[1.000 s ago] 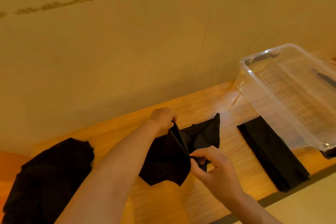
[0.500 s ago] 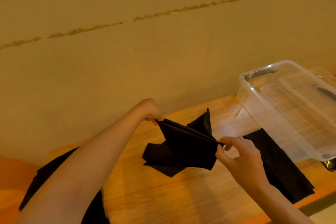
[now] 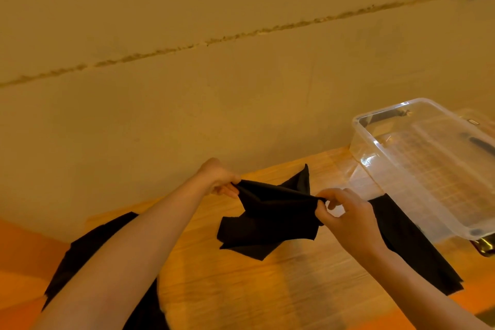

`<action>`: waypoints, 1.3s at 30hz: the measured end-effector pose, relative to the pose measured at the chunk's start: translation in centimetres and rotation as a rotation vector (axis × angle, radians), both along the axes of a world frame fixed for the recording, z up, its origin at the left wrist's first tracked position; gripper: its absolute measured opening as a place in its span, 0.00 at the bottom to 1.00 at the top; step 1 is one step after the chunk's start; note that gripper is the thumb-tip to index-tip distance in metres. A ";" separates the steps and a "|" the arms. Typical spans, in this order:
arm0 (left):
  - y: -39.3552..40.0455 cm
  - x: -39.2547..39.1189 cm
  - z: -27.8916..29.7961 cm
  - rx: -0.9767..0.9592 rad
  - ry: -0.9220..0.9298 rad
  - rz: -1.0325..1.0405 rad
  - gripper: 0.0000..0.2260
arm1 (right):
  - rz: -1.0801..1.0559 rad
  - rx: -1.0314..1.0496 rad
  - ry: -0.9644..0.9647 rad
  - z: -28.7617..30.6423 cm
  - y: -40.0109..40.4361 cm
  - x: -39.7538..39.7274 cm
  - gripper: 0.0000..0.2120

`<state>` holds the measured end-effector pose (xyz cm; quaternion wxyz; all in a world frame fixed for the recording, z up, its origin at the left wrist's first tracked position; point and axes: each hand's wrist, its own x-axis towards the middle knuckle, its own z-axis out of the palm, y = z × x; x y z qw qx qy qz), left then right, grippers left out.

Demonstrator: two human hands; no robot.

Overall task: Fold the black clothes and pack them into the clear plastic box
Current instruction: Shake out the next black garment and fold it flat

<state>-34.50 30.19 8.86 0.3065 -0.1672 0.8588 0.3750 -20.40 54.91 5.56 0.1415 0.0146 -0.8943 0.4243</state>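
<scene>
The clear plastic box (image 3: 428,169) stands on the right of the wooden desk (image 3: 267,289) against the wall, and through its walls I see no cloth inside, so by my judgement nothing is packed yet. One folded black cloth (image 3: 417,249) lies flat as a long strip on the desk just beside the box's near wall, partly behind the right forearm; that piece looks finished and waits to go in. A heap of unfolded black clothes (image 3: 88,249) sits at the left end of the desk, mostly hidden under the left forearm, so more folding is left. The task seems to be in its early or middle part.

The piece in work, a small black cloth (image 3: 270,217), is held above the middle of the desk. The left hand (image 3: 218,179) pinches its upper edge at the far left corner, knuckles toward the wall. The right hand (image 3: 345,214) pinches the same edge at the right, thumb and forefinger closed on the fabric, other fingers loosely curled. The two hands are apart, pulling the edge taut between them, while the rest hangs in loose, uneven flaps with one corner sticking up behind.
</scene>
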 end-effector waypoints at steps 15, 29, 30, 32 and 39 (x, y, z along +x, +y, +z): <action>-2.3 0.6 10.5 -0.373 0.220 -0.284 0.10 | 0.041 -0.045 0.081 9.1 1.3 -5.9 0.06; -6.4 3.2 18.4 0.279 0.347 -0.038 0.11 | 0.130 -0.017 0.109 16.4 0.6 -12.2 0.04; -6.8 3.2 18.6 0.242 0.355 -0.105 0.12 | 0.149 -0.012 0.085 16.8 0.5 -12.6 0.03; -7.3 2.9 18.2 0.155 0.394 -0.151 0.10 | 0.193 0.016 0.036 17.4 0.1 -13.6 0.03; -8.1 -1.3 15.6 -0.091 0.673 -0.057 0.10 | 0.232 0.096 -0.126 17.5 -2.0 -18.9 0.03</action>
